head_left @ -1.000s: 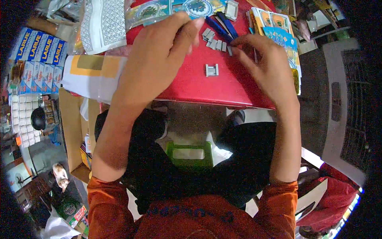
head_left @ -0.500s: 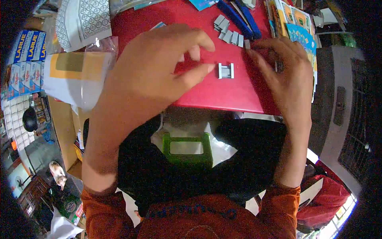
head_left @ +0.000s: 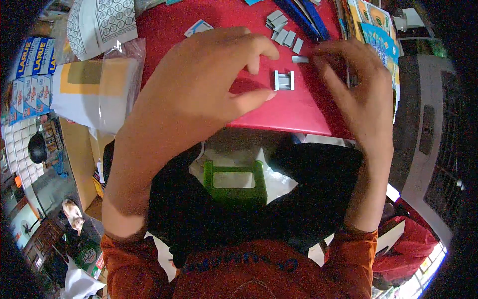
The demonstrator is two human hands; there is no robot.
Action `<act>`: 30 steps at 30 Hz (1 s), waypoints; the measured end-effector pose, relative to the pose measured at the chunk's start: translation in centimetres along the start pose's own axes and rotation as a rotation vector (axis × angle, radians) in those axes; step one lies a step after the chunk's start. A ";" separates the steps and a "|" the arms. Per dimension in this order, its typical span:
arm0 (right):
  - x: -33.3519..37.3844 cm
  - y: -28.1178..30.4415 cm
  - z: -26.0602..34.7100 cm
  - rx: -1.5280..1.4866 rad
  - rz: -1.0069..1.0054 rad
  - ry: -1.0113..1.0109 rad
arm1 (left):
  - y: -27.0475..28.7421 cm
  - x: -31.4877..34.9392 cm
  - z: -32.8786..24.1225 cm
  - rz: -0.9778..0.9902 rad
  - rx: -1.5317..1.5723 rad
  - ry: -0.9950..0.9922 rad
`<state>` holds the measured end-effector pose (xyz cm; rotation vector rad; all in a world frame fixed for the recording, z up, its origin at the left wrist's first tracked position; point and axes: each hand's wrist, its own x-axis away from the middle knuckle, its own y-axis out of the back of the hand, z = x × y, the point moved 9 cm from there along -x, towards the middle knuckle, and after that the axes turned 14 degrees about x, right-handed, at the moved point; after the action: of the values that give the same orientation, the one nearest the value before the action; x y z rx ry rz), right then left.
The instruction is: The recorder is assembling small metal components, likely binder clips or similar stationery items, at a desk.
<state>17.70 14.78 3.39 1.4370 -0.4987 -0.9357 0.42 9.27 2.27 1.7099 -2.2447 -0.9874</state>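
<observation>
On the red tabletop [head_left: 298,112] stands a small light-grey piece shaped like an open frame [head_left: 284,80], with two upright sides joined by crossbars. My left hand [head_left: 209,74] is just left of it, thumb and forefinger apart with nothing between them. My right hand [head_left: 361,84] hovers on the right, fingers curved and parted. A single flat grey piece [head_left: 299,59] lies just left of the right fingertips; whether they touch it I cannot tell. Several similar grey pieces [head_left: 285,36] lie in a loose cluster behind.
Blue tool handles [head_left: 301,17] lie at the far edge beside stacked packets [head_left: 381,42]. A small printed card [head_left: 198,28] sits behind my left hand. Clear plastic and paper [head_left: 117,89] cover the left side. Below the table edge is a green plastic stool [head_left: 234,197].
The single grey piece has shifted left and nearer, away from the cluster. My left hand has come slightly right, its thumb closer to the grey frame. The whole view has tilted a little.
</observation>
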 end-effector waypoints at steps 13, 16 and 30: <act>-0.2 -0.1 1.0 -0.032 0.009 0.113 | -0.3 -0.1 0.3 0.016 -0.014 -0.012; -0.1 -0.3 0.8 -0.026 0.009 0.104 | -0.4 -0.3 0.1 0.011 -0.024 -0.027; -0.3 -0.2 1.4 -0.127 0.079 -0.003 | -0.5 -0.3 0.3 0.009 -0.005 -0.018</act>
<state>16.35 14.21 3.48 1.2924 -0.4859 -0.8909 0.80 9.57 1.81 1.6936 -2.2573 -1.0097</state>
